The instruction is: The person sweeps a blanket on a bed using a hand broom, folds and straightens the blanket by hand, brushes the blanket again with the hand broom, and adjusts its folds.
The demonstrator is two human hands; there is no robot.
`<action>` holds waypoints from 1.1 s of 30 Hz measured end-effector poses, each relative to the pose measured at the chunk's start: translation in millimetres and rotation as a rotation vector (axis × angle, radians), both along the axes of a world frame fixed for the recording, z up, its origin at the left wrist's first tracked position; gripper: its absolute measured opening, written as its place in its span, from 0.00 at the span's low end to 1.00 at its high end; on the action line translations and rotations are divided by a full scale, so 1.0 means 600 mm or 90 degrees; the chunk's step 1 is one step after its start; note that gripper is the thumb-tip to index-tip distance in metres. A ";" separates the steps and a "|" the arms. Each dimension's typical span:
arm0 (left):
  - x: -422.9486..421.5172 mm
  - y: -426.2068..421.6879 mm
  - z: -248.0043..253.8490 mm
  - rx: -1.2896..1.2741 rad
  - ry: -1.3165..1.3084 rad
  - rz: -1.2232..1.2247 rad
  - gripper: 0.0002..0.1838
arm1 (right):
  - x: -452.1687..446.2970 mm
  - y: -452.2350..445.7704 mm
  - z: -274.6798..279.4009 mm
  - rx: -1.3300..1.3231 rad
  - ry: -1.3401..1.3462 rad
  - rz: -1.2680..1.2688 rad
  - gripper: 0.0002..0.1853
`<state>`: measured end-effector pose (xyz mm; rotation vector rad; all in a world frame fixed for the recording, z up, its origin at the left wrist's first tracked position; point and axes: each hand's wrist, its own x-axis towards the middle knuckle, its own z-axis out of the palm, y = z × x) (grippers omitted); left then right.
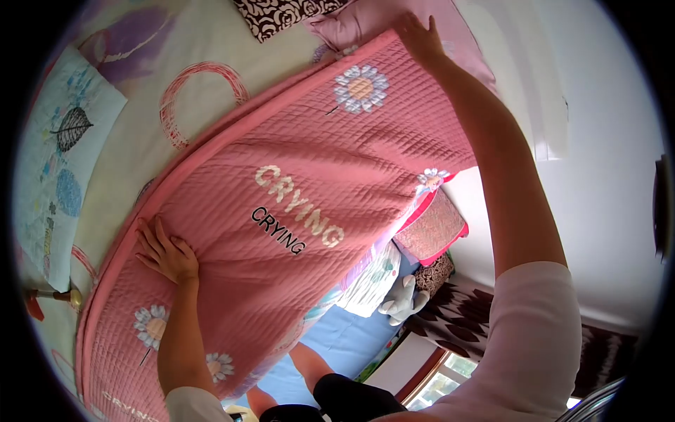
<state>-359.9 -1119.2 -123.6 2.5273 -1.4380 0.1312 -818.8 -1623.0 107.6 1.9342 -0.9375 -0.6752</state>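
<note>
A pink quilted cover (232, 190) with daisies and the word CRYING lies across the bed, its bound edge running from lower left to upper right. My left hand (169, 252) presses flat on the cover near that edge, fingers spread, with creases fanning out from it. At the cover's upper right corner is my right hand (420, 41), its thumb raised apart from the fingers. Those fingertips rest at the corner, beside a pink pillow (373, 21).
A patterned brown cushion (281, 15) lies at the top. At the left are a light blue printed cloth (67, 155) and a small object with a red part (53, 298). Beyond the cover are a pink cushion (432, 228), a grey plush toy (403, 299) and dark curtains (457, 313).
</note>
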 end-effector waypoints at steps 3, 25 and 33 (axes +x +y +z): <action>0.001 -0.001 0.001 -0.005 0.002 -0.004 0.29 | 0.033 -0.017 0.021 0.003 -0.094 0.014 0.21; 0.005 0.008 -0.033 0.010 0.006 0.006 0.30 | 0.119 0.360 -0.162 0.107 -0.447 0.256 0.30; -0.004 0.001 -0.020 -0.051 0.014 -0.034 0.31 | 0.014 0.465 -0.284 0.318 -0.604 -0.104 0.32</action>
